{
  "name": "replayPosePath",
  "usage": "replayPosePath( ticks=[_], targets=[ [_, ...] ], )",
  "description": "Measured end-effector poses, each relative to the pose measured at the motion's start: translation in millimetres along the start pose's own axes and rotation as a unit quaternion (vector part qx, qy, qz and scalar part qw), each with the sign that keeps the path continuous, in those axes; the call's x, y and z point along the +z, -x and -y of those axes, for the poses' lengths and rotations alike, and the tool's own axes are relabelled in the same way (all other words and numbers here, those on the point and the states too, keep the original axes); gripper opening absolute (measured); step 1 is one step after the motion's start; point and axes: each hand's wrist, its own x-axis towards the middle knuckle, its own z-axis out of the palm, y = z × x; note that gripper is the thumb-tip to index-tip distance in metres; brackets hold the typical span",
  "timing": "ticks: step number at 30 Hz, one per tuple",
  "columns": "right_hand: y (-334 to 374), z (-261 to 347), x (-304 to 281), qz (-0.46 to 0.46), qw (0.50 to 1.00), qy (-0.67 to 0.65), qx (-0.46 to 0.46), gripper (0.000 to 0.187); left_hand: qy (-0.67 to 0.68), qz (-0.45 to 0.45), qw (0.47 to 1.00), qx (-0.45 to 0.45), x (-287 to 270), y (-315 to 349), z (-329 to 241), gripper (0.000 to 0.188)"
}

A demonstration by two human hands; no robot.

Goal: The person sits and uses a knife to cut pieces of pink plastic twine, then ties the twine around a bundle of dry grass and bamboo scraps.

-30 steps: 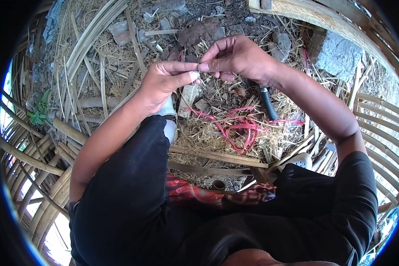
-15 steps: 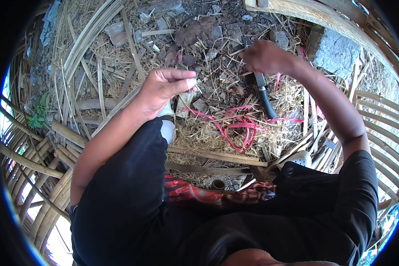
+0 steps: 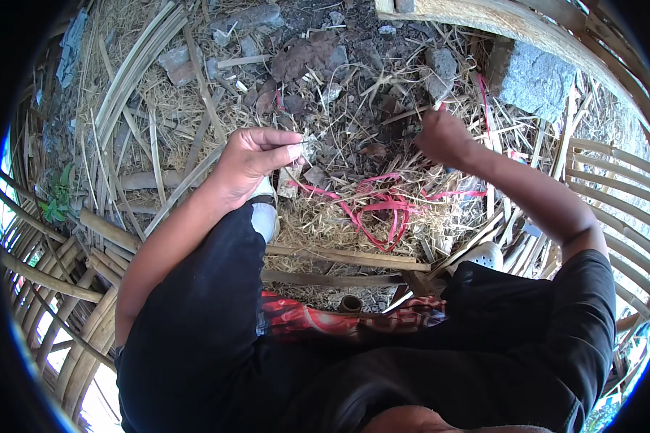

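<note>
On the left, my left hand (image 3: pixel 260 162) is held above the straw-covered ground, thumb and forefinger pinched together. Whatever sits between those fingertips is too small and thin to make out. My right hand (image 3: pixel 446 138) is closed in a fist over the ground to the right. It appears wrapped around the handle of a knife (image 3: pixel 451 170); only a small dark bit of the handle's end shows below the fist, and the blade cannot be seen clearly. Tangled pink plastic twine (image 3: pixel 393 209) lies on the straw between the hands and my legs.
A big grey stone block (image 3: pixel 534 81) stands at the far right beside a wooden beam (image 3: pixel 477 20). Curved bamboo strips (image 3: pixel 133 61) lie at the left. Bamboo slats (image 3: pixel 614 195) rise at the right, and split bamboo pieces (image 3: pixel 347 255) cross in front of me.
My right hand has moved down from over the knife's blade to its handle, and the knife has shifted with it, mostly hidden now. The left hand keeps its pinch. The whole view has shifted slightly.
</note>
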Motion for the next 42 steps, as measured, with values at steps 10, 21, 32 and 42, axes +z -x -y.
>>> replayPosePath(
  ticks=[10, 21, 32, 42],
  targets=[
    [59, -89, -41, -0.304, 0.940, 0.012, -0.152, 0.037, 0.013, 0.001, 1.000, -0.014, 0, 4, 0, 0.021],
    [113, -43, 28, -0.190, 0.958, -0.104, -0.188, 0.053, 0.006, -0.018, 1.000, -0.019, -1, 7, 5, 0.020],
    [117, -39, 56, -0.161, 0.957, -0.166, -0.178, 0.047, 0.005, -0.009, 1.000, -0.017, -4, 3, 7, 0.022],
    [106, -61, 23, -0.241, 0.964, -0.099, -0.048, 0.051, 0.006, -0.014, 1.000, -0.022, -3, 5, 6, 0.019]
  ],
)
